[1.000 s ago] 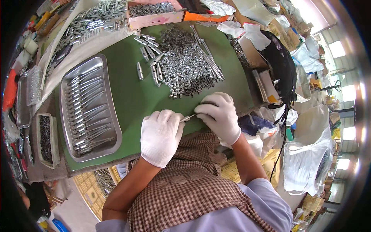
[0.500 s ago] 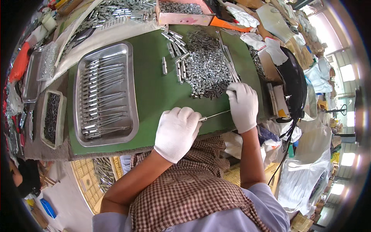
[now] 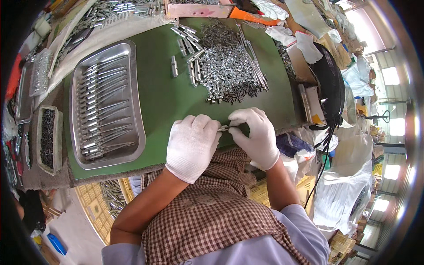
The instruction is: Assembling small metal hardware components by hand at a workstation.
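Observation:
Both hands wear white gloves and meet over the near edge of the green mat (image 3: 168, 99). My left hand (image 3: 192, 145) and my right hand (image 3: 254, 134) together pinch a thin metal rod (image 3: 225, 128) between their fingertips; most of it is hidden by the fingers. A heap of small shiny metal parts (image 3: 227, 68) lies just beyond the hands, with long thin rods (image 3: 254, 64) along its right side. Left of the hands a steel tray (image 3: 132, 110) holds several finished metal tools laid in rows.
A few short metal cylinders (image 3: 190, 59) lie near the heap. A small tray of dark parts (image 3: 47, 139) sits at the far left. A pink box (image 3: 196, 9) and more metal pieces line the back. White gloves (image 3: 291, 37) and a black bag (image 3: 331, 84) are to the right.
My right hand has come back toward the left hand, so the rod that showed between them is now mostly covered. The view has shifted slightly.

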`<state>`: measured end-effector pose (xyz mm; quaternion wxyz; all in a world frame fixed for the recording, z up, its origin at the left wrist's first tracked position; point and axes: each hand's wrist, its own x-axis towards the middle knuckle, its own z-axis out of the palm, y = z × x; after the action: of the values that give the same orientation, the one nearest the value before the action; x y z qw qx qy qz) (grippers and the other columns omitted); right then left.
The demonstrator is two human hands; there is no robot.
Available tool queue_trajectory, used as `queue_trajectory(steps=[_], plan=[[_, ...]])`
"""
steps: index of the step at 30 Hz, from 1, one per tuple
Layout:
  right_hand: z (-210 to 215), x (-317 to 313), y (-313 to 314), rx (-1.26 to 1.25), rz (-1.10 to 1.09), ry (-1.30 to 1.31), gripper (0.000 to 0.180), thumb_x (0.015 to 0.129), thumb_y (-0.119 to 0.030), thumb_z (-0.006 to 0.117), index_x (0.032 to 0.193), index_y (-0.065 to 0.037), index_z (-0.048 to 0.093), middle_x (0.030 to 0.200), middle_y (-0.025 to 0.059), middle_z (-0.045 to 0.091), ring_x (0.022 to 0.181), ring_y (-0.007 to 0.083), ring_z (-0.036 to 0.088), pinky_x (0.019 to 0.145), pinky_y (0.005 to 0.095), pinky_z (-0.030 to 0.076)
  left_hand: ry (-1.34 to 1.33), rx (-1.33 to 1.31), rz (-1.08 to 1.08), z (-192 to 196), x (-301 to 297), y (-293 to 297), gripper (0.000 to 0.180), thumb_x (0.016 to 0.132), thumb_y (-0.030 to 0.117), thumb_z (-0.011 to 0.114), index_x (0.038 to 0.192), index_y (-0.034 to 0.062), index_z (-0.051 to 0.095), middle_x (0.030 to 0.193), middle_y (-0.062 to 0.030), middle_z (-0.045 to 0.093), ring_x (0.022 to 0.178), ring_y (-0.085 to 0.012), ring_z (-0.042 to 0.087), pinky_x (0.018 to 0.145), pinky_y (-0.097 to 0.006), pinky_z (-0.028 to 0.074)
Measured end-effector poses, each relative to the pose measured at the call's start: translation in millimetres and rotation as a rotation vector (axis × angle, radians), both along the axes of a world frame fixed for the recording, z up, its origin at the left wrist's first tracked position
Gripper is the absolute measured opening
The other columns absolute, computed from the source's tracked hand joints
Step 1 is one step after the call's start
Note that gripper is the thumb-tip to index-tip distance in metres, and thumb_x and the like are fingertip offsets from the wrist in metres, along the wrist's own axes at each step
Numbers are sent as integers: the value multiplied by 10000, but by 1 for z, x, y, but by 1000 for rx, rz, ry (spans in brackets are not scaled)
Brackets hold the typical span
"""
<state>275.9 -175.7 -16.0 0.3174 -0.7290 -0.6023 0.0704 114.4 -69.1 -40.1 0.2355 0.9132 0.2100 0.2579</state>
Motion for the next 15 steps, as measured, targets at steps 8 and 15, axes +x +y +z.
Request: queue_trajectory(steps=[8,15], plan=[[1,-8,11,47,63,-162,278,714,-6,683,971,-98,632,817,43,665,852,279,645,836,423,496,6,-14,-8,-2,-1,0,141,802,147,738,919,101,675,860,-61,605,811,-287,615,723,-435,459],[11,-13,12,84,188,-396,228,701,-62,677,917,-94,610,736,26,601,762,250,625,778,389,513,69,5,4,-1,0,-1,163,779,133,755,912,100,665,863,-57,609,819,-290,623,727,-436,468]])
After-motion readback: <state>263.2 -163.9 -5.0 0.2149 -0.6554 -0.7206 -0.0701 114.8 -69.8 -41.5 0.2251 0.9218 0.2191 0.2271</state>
